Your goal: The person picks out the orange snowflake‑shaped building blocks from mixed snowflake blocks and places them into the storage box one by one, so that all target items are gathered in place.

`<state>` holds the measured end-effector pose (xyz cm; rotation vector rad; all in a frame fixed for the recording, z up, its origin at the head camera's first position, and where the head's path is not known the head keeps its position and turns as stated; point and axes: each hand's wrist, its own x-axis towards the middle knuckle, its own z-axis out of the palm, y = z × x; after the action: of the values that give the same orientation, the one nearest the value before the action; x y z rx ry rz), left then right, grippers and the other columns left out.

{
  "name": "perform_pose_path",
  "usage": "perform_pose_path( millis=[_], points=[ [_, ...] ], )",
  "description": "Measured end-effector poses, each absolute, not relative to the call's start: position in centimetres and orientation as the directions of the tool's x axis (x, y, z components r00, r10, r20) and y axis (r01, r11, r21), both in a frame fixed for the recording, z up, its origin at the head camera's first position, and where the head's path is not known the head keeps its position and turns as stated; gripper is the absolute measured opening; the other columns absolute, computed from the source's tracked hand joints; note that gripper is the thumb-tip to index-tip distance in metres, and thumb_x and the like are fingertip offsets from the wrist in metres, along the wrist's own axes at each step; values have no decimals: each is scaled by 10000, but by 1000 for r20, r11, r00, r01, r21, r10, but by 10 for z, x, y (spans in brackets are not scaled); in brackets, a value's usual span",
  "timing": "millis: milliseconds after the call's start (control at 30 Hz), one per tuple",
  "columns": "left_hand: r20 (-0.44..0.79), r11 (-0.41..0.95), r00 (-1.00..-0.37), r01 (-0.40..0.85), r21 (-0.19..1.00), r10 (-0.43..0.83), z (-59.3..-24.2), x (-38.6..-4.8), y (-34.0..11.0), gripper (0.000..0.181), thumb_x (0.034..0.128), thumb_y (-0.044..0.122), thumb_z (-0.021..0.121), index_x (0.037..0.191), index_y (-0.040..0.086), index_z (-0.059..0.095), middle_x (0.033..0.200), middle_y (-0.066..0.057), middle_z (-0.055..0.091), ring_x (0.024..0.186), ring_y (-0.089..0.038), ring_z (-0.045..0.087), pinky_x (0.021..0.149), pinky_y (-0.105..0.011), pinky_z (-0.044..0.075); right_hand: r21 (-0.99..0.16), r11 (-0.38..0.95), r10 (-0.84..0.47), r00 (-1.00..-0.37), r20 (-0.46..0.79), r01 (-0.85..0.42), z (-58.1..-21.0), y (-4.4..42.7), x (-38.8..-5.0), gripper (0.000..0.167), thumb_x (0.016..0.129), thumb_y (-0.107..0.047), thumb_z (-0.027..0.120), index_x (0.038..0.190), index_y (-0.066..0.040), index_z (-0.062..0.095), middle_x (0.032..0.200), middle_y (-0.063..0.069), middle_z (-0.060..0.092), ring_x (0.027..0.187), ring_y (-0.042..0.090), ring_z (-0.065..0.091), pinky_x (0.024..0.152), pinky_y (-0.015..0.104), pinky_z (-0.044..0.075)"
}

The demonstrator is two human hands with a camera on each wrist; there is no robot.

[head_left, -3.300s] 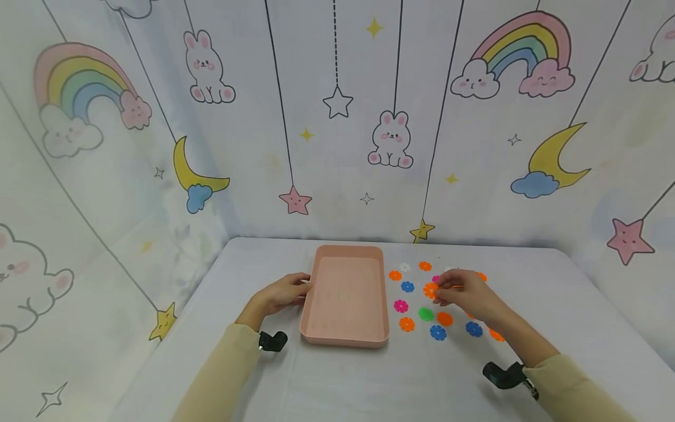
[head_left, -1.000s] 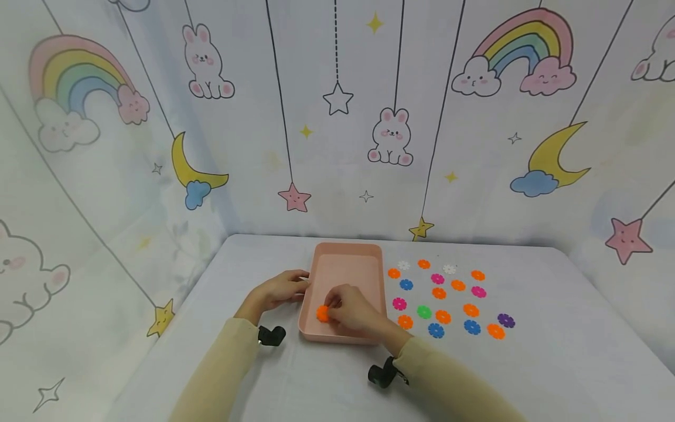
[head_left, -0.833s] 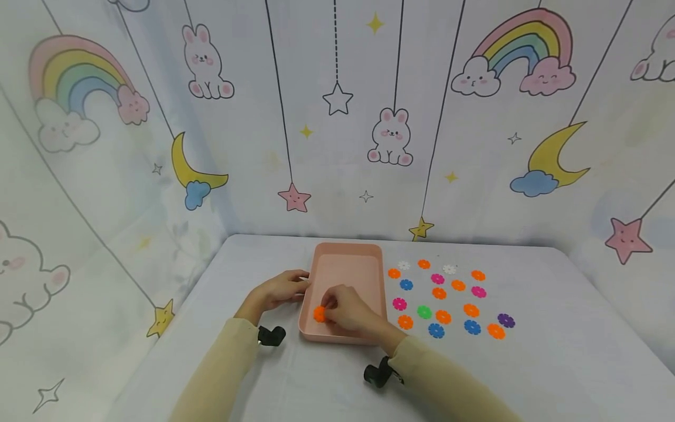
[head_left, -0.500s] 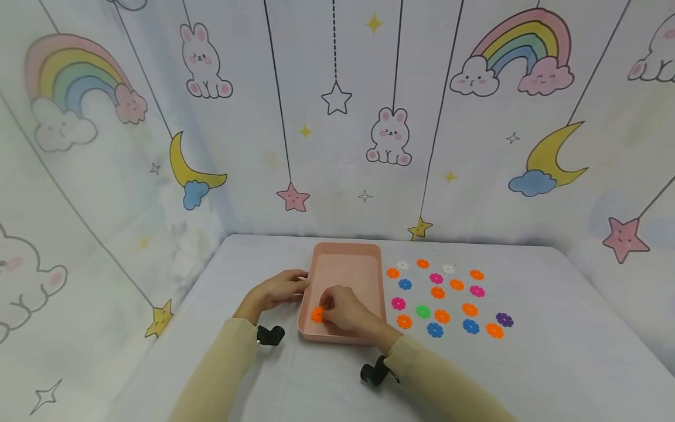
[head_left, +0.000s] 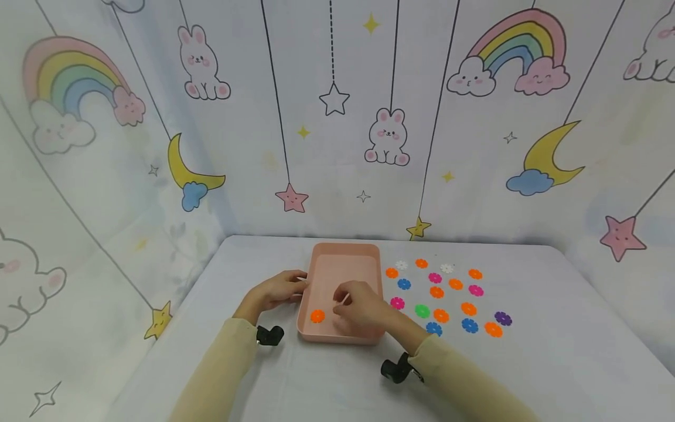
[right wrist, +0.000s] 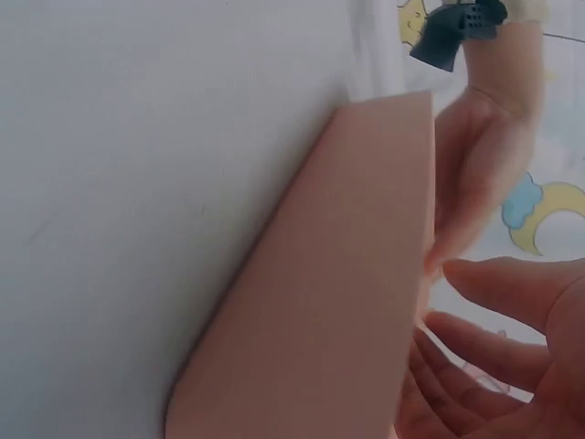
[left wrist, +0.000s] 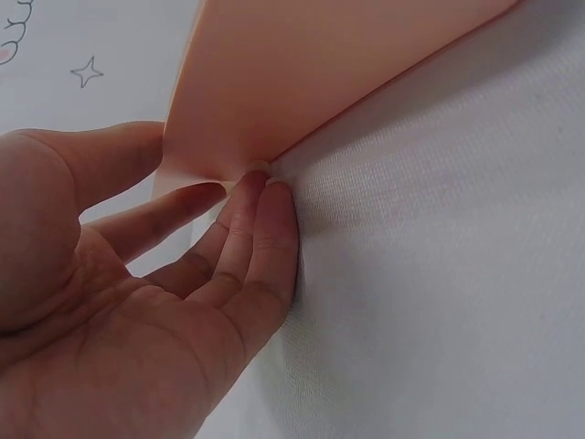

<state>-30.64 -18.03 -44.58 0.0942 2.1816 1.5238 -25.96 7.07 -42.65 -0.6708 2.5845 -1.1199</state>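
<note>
A shallow pink tray stands on the white table. In its near left corner lies an orange notched, flower-shaped disc. Just right of that disc, above the tray floor, is my right hand; its fingers are loosely bent and hold nothing. My left hand rests at the tray's left side. In the left wrist view, the left thumb touches the tray wall, and the fingertips meet its lower edge. The right wrist view shows the tray's outer wall hiding part of the right hand.
Right of the tray, several similar discs lie spread out: orange, a green disc, a purple disc, blue, pink and white. A patterned cloth backdrop rises behind the table. Cameras sit on both wrists.
My right hand came from the discs on the right into the tray with an orange disc, let it go in the near left corner, then drew back slightly right. The left hand stays put.
</note>
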Motion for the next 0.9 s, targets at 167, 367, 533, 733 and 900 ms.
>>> perform_pose_path(
  millis=[167, 367, 533, 733, 900],
  points=[
    [-342, 369, -884, -216, 904, 319, -446, -308, -179, 486, 1071, 175, 541, 1504, -16, 430, 1447, -207, 520, 1184, -236, 611, 1064, -432, 512, -706, 624, -490, -871, -18, -337, -420, 94, -262, 169, 951, -133, 733, 1091, -44, 702, 952, 6, 648, 862, 180, 602, 730, 296, 566],
    [-340, 363, -880, -214, 907, 332, -447, -308, -179, 483, 1061, 160, 554, 1492, -24, 438, 1434, -206, 529, 1176, -234, 614, 1064, -419, 511, -700, 606, -497, -867, 37, -377, -414, 125, -264, 183, 948, -147, 727, 1083, -28, 699, 974, 6, 668, 903, 187, 631, 748, 304, 572],
    [-347, 371, -882, -221, 902, 318, -447, -308, -179, 494, 1061, 158, 554, 1502, -25, 427, 1441, -211, 523, 1180, -236, 614, 1056, -412, 518, -697, 566, -550, -832, 80, -441, -410, 155, -267, 221, 966, -177, 706, 1117, -16, 696, 1028, 11, 683, 942, 183, 656, 775, 275, 581],
    [-348, 379, -882, -219, 899, 317, -448, -309, -179, 500, 1066, 178, 548, 1511, -14, 423, 1440, -198, 529, 1173, -227, 616, 1065, -425, 510, -692, 589, -514, -854, 78, -418, -405, 192, -271, 235, 978, -191, 697, 1147, -28, 692, 1064, 27, 691, 982, 213, 661, 803, 295, 593],
    [-352, 392, -882, -218, 894, 313, -447, -309, -179, 490, 1067, 187, 550, 1505, -3, 439, 1441, -189, 530, 1159, -222, 617, 1067, -433, 505, -651, 653, -449, -890, 78, -386, -398, 227, -276, 248, 987, -211, 690, 1167, -40, 689, 1082, 39, 700, 1006, 234, 664, 819, 338, 602]
  ],
)
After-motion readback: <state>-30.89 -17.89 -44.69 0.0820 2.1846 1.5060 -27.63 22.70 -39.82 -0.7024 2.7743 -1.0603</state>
